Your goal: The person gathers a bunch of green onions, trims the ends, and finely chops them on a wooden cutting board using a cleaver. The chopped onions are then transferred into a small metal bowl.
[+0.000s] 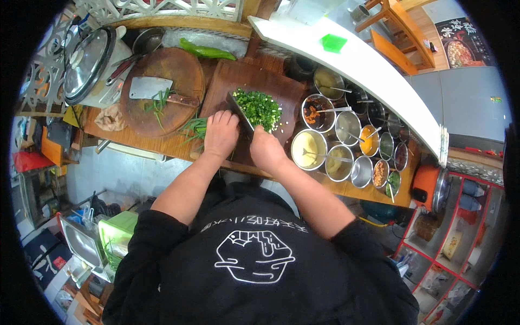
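The chopped green onions with pale bits point(259, 111) sit in a loose, wet-looking heap on the brown wooden rectangular board point(233, 76). A few white crumbs (tiny ones!) are scattered by the heap's right side. The long dark metal knife point(239, 111) slants along the heap's left edge, right beside it, and its handle is hidden. The long, thin green onion stalks point(196, 129) are uncut and lie left of the knife, partly covered.

An orange cooker point(424, 187) stands beside a red-edged shelf rack point(433, 261).
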Demonstrator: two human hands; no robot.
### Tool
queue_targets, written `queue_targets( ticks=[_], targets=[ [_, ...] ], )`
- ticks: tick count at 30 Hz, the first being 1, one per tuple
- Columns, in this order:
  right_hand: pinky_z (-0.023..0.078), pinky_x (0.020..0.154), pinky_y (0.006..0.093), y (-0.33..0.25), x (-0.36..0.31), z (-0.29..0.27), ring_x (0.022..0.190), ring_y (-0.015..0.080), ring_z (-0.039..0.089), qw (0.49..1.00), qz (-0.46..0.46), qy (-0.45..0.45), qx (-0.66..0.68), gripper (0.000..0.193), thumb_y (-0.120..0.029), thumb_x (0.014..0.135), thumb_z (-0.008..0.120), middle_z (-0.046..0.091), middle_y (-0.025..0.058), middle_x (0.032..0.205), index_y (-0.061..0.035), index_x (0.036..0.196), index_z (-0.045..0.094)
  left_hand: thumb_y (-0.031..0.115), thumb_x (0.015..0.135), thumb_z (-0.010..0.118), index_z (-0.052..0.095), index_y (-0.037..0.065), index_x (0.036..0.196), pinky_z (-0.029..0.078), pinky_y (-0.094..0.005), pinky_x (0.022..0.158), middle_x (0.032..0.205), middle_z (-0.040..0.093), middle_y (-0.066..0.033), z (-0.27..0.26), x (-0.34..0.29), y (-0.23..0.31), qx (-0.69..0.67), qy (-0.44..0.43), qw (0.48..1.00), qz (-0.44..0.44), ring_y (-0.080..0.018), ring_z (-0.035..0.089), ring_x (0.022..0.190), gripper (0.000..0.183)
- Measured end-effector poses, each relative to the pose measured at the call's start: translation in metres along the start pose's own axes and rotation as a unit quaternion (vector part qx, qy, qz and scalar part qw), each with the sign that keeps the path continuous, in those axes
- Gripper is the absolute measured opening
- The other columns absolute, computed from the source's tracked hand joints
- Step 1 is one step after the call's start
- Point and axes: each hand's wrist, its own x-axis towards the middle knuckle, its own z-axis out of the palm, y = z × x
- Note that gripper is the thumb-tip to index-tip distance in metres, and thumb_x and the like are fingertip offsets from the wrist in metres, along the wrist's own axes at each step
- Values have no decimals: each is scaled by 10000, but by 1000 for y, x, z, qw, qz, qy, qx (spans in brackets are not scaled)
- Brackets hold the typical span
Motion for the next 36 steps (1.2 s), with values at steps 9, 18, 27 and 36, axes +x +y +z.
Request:
queue_targets(
  ticks=[9,18,27,36],
  targets=[
    [569,870,620,-6,-2,-27,973,570,701,1000,-27,-11,-6,133,-9,949,503,703,398,970,60,1057,539,143,833,702,650,100,1021,472,-470,977,1124,638,-98,7,-7,-7,5,6,1000,-4,-316,593,1131,200],
    [591,826,612,12,5,24,903,567,715,998,-26,51,22,144,4,935,526,706,390,901,67,1064,525,207,906,718,651,24,1164,433,-531,1099,1289,629,-199,1,-4,-10,-65,-28,997,-39,-408,552,1274,323],
    [566,824,611,30,14,13,890,545,704,997,-37,56,36,199,-111,978,602,704,364,888,51,1079,547,502,872,800,391,-42,1587,267,-594,1255,1547,479,-263,-64,2,5,51,-229,972,-2,-431,405,1477,987],
    [580,819,602,54,25,2,883,546,713,991,-69,109,27,173,-36,931,571,708,363,884,52,1078,555,302,878,803,442,-28,1550,449,-478,1016,1331,597,-161,-21,14,3,118,-215,969,39,-329,556,1236,831]
  ],
)
